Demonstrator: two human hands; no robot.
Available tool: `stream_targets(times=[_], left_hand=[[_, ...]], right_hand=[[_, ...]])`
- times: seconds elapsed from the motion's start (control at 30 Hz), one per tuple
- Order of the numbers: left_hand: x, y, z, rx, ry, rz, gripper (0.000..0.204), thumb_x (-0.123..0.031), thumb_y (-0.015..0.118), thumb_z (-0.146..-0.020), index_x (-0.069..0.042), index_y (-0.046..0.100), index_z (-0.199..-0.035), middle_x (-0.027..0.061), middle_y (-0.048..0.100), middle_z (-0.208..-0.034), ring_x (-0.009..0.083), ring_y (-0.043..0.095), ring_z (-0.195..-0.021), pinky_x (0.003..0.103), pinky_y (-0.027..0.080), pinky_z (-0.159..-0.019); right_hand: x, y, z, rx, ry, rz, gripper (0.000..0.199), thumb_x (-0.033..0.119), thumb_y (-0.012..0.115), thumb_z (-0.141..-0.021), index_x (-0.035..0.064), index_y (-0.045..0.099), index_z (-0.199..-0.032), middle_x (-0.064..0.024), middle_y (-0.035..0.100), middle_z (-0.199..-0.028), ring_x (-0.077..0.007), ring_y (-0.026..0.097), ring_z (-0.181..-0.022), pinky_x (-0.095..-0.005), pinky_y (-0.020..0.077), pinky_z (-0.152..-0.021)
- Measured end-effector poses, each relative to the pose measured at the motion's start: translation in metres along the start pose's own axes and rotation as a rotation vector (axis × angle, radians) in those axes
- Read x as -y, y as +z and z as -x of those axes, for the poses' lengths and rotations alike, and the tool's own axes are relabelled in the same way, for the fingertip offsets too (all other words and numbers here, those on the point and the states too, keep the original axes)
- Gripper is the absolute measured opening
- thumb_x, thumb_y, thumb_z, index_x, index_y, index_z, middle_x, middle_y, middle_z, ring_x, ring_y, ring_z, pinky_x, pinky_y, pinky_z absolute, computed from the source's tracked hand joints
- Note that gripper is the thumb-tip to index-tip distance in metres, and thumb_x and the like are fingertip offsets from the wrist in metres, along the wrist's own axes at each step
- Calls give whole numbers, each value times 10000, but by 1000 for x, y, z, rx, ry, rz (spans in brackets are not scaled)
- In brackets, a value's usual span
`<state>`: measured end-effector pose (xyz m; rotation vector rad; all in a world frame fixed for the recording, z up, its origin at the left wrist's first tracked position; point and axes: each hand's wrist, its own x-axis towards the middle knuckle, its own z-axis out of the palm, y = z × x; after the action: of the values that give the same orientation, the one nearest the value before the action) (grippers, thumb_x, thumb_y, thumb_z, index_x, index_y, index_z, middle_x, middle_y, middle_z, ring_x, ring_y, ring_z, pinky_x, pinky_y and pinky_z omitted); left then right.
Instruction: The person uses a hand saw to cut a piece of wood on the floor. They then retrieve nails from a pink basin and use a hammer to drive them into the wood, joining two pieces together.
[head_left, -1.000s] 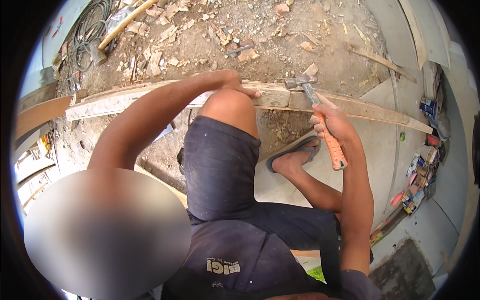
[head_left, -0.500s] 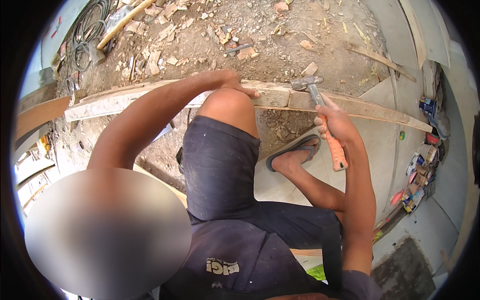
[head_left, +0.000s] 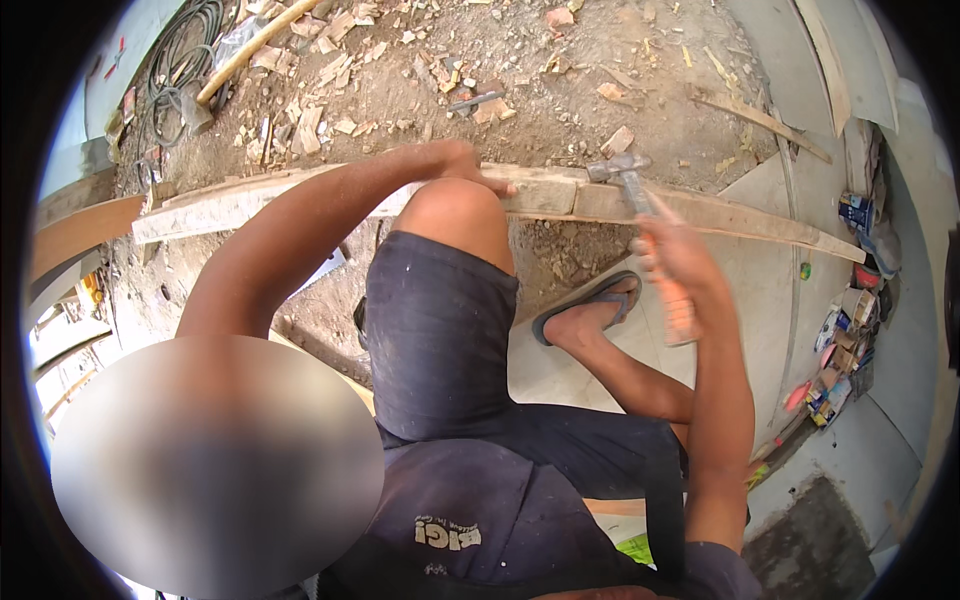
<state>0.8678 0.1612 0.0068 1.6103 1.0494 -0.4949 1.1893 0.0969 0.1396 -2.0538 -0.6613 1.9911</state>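
A long wooden plank lies across the rubble-strewn ground in front of me. My left hand presses flat on the plank just beyond my raised left knee. My right hand grips the orange handle of a claw hammer, whose steel head sits on or just above the plank to the right of my left hand; the hand is motion-blurred. My right foot, in a grey sandal, rests on the concrete below the plank.
Wood scraps and rubble cover the dirt beyond the plank. A coiled cable and a long wooden handle lie at upper left. Boxes and cans line the right edge, and more boards lie at upper right.
The hammer has swung down and slightly right onto the plank, my right hand dropping with it. My left hand stays pressed on the plank.
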Motion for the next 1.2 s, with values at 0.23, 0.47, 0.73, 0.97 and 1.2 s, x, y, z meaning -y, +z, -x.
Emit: stream_targets(times=[0.23,0.47,0.73,0.97,1.2], left_hand=[[13,13,-19,-134,67,-29,1018,-910,504,-721,62,748,-899,257,704,-890,364,683,-929,469,517,-814],[-7,-4,5,9,9,1,940,-799,559,-774,71,688,-1104,265,680,-1076,385,649,-1046,486,487,-862],[5,7,-8,-78,24,8,902,-800,586,-757,44,719,-1045,235,702,-967,349,666,-941,459,492,-792],[8,8,-7,-112,21,-9,892,-809,600,-747,51,735,-940,226,699,-853,325,681,-854,449,502,-744],[6,6,-6,-175,77,-80,912,-819,562,-767,55,717,-973,226,705,-905,350,683,-889,478,508,-768]], right_hand=[[25,-27,4,-79,-132,-144,309,210,520,-1003,103,472,-1288,31,450,-678,-54,448,-505,-213,377,-406],[7,-48,-10,-579,-507,-2,243,206,502,-1021,83,478,-1230,26,451,-688,-74,413,-501,-229,387,-440],[14,11,11,49,14,-117,613,193,513,-995,169,280,-1561,28,432,-647,-55,410,-477,-214,355,-407],[43,-71,39,-388,-288,493,486,252,579,-973,75,448,-1407,-34,511,-668,-133,484,-499,-300,411,-440],[-12,-148,-6,-686,-672,1101,481,364,789,-820,-9,552,-1010,-171,577,-722,-330,551,-634,-452,453,-615]])
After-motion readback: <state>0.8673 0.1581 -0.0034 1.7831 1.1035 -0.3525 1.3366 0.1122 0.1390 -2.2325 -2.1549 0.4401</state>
